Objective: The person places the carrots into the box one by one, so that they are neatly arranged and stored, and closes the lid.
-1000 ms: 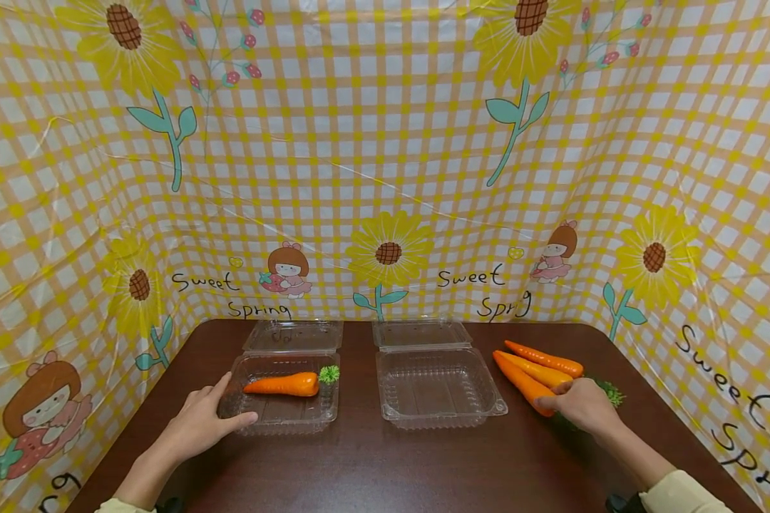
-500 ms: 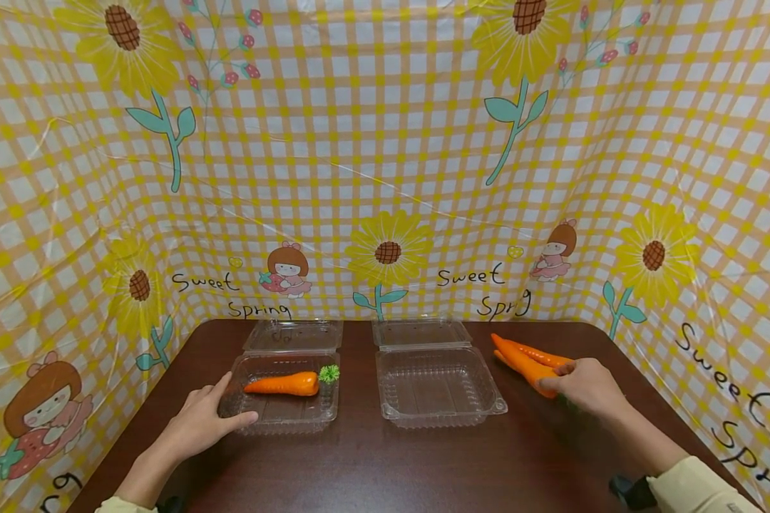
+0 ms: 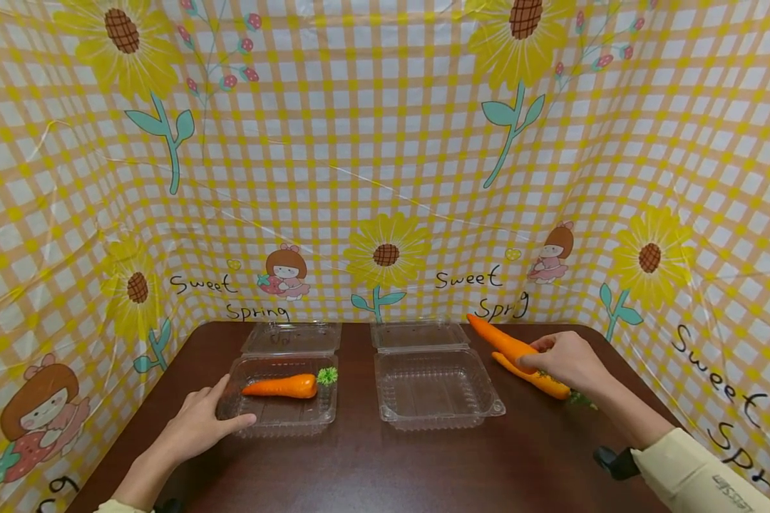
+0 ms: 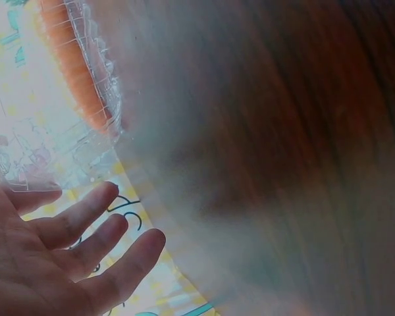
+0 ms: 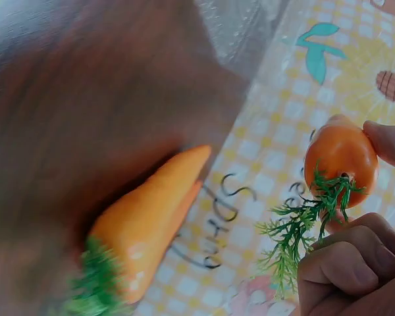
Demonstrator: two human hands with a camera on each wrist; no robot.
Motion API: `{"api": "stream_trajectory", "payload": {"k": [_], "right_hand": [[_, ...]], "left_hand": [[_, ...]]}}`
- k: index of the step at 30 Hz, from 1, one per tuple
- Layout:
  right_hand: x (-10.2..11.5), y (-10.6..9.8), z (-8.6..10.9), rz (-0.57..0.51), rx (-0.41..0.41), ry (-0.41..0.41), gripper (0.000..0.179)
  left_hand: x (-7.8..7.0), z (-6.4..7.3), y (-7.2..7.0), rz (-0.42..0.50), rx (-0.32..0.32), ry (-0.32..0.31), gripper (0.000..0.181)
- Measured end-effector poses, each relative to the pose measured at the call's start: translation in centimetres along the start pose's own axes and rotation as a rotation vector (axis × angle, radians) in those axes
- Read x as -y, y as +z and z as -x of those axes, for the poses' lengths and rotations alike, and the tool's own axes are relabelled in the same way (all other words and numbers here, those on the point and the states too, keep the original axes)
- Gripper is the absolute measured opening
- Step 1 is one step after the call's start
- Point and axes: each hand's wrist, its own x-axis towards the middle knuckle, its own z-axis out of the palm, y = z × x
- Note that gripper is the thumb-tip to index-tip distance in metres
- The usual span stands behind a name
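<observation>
My right hand (image 3: pixel 570 362) pinches an orange carrot (image 3: pixel 497 339) with green leaves, held above the table, its tip pointing to the far left. Under it lies a yellow-orange carrot (image 3: pixel 555 387). In the right wrist view, a sliver of another carrot (image 5: pixel 186 212) shows behind the yellow-orange carrot (image 5: pixel 148 217). My left hand (image 3: pixel 195 426) rests at the left side of a clear plastic clamshell box (image 3: pixel 276 419), its fingers fairly straight. One carrot (image 3: pixel 282 386) with a green tuft lies inside that box. A second clear box (image 3: pixel 433 413) stands open with nothing in it.
Both boxes have their lids folded back, the left lid (image 3: pixel 291 338) and the right lid (image 3: pixel 420 336). The dark brown table (image 3: pixel 359 470) ends at a checked cloth (image 3: pixel 385 164) with sunflowers, which rises at the back and sides.
My right hand has picked the orange carrot up from the group and moved it up and to the left. The left hand has stayed at its box.
</observation>
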Motion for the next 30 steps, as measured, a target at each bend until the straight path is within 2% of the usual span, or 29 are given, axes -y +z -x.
{"api": "stream_trajectory", "payload": {"k": [10, 16, 22, 30], "right_hand": [[4.9, 1.6, -1.9, -0.049, 0.061, -0.118, 0.054], [8.0, 2.7, -3.2, -0.036, 0.084, -0.173, 0.044], [10.7, 3.9, -4.6, -0.054, 0.127, -0.198, 0.047], [14.2, 5.6, -5.8, 0.019, 0.126, -0.279, 0.037]], "left_hand": [[0.1, 0.0, 0.1, 0.003, -0.004, 0.004, 0.111], [0.2, -0.2, 0.2, 0.006, -0.011, 0.012, 0.111], [0.5, -0.4, 0.3, 0.007, -0.007, 0.004, 0.111], [0.5, -0.6, 0.2, -0.002, -0.012, 0.005, 0.112]]}}
